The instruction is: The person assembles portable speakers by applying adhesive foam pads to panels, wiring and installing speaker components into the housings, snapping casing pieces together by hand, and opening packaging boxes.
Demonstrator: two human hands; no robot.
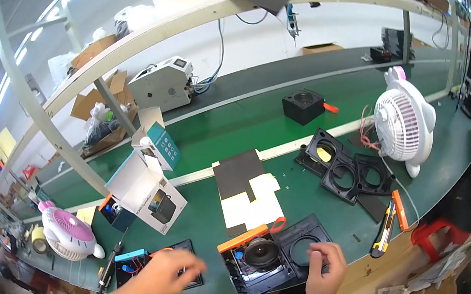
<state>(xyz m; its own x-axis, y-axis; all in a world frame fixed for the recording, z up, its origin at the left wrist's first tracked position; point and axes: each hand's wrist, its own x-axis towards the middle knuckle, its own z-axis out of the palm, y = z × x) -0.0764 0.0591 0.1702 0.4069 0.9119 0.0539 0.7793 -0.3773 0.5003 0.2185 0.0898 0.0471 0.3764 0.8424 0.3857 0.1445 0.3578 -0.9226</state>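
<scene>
My left hand (169,272) hovers over an opened unit with a blue edge (131,258) and red wires, its fingers curled toward the thumb; what they hold, if anything, is too small to tell. My right hand (325,272) is raised at the right side of a black frame with a round opening (301,243), thumb and fingers apart and nothing between them. Between the hands lies an opened black speaker box (261,254) with an orange edge, its round speaker cone facing up. A red loop (278,224) sticks out at its top.
Black frames (343,176), a utility knife (384,229) and an orange strip (400,210) lie right. Dark and pale sheets (237,175) lie ahead, a black box (303,106) beyond. Fans stand right (403,121) and left (68,233), near printed cartons (148,192) and a screwdriver (108,268).
</scene>
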